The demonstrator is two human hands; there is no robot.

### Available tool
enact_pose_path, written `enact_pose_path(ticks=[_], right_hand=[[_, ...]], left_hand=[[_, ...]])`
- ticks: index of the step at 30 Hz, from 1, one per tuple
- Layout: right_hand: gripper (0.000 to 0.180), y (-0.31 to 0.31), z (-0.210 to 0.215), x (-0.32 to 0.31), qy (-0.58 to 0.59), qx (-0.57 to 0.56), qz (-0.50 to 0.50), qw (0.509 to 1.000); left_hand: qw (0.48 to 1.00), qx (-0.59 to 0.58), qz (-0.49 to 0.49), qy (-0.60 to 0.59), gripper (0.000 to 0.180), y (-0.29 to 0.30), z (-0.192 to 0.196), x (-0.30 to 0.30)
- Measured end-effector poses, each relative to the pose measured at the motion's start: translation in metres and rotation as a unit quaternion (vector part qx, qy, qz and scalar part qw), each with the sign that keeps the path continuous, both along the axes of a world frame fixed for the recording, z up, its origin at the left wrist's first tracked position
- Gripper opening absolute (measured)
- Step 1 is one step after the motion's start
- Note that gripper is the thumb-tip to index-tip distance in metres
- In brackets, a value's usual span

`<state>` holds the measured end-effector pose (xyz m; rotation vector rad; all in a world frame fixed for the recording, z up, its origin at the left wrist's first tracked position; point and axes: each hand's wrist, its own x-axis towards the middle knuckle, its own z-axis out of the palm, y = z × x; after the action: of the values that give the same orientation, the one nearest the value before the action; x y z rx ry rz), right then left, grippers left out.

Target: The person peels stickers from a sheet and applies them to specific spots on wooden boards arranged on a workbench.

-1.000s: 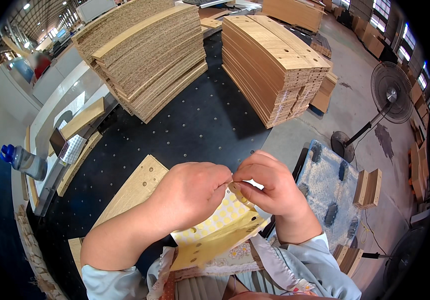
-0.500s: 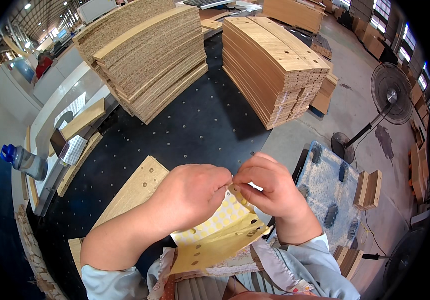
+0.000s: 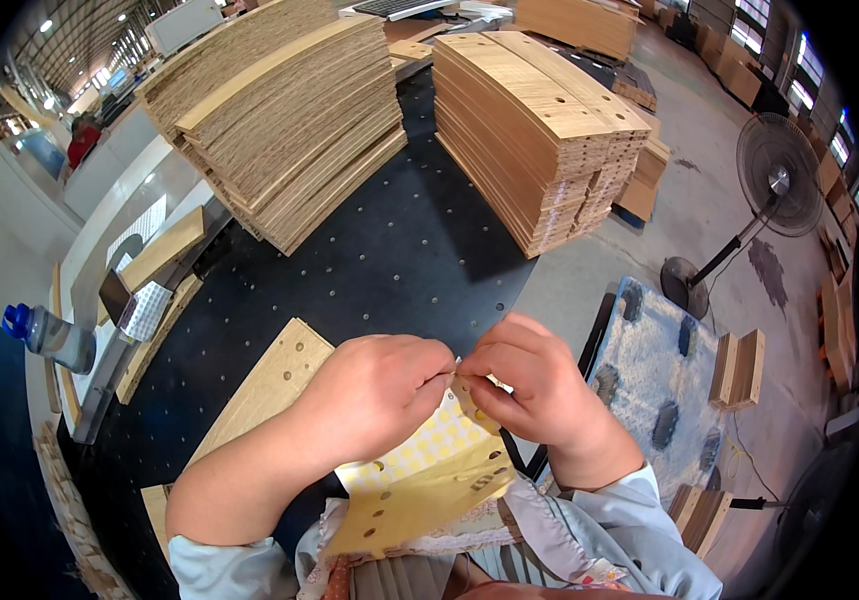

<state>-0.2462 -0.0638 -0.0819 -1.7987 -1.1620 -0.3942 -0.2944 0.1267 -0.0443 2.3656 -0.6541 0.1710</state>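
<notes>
Both hands meet in front of my chest at the top edge of a sticker sheet (image 3: 412, 444), white with rows of yellow dots. My left hand (image 3: 382, 388) is closed, pinching the sheet's top edge between thumb and fingers. Fingertip to fingertip with it, my right hand (image 3: 525, 385) pinches at the same edge; what lies exactly between the tips is too small to make out. A yellow, paper-like flap (image 3: 405, 515) with dark spots hangs below the dots, over my lap. Under my left forearm, a pale wooden board (image 3: 268, 385) with holes lies on the black table (image 3: 380, 260).
Tall stacks of boards stand at the far left (image 3: 300, 130) and far right (image 3: 540, 130) of the table. A blue-capped bottle (image 3: 55, 340) is at the left. On the right are a blue-edged pallet (image 3: 655, 380), a standing fan (image 3: 778, 180) and small wood bundles (image 3: 737, 370).
The view has shifted slightly. The yellow flap swings a little to the left and lower. Both hands keep pinching at the sheet's top edge, with small finger movements.
</notes>
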Motion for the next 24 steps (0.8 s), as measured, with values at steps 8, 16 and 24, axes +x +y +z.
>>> enact_pose_path(ticks=[8,16,24], right_hand=[[0.011,-0.007,-0.009,0.015,0.112,0.045,0.094,0.988],[0.004,-0.012,-0.046,0.03,0.457,0.156,0.208,0.85],[0.002,-0.042,-0.07,0.078,0.405,0.428,0.015,0.808]], left_hand=[[0.999,0.006,0.001,0.034,0.006,-0.002,0.003,0.005],[0.993,-0.009,0.038,0.114,0.008,-0.004,-0.003,0.022],[0.984,0.03,0.087,0.154,0.008,-0.013,-0.009,0.045]])
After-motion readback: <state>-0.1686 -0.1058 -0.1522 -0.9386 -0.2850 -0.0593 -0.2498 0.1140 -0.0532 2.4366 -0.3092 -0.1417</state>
